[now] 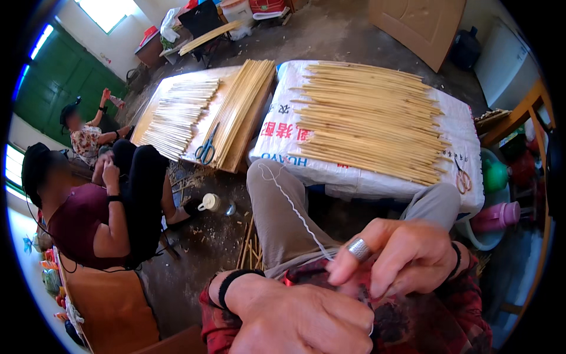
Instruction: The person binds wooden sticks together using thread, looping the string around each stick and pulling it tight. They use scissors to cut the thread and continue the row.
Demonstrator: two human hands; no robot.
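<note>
Both hands are close together over my lap. My left hand (300,318) is closed, its back facing up, and its own fingertips are hidden. Just above and to the right, my right hand (413,253) has its fingers pinched together, slightly blurred at the tips. A wide silver ring thimble (359,249) sits on one of its fingers. White twisted string (293,205) lies across my left thigh and runs up to the right hand's fingers. What the left hand holds is covered by the hands.
Ahead, thin pale sticks (365,118) lie in rows on a white woven sack (274,133), with orange-handled scissors (463,180) at its edge. Left of it, a board (236,156) carries more sticks and dark-handled scissors (206,150). Two people sit at left, near a lidded jar (217,204).
</note>
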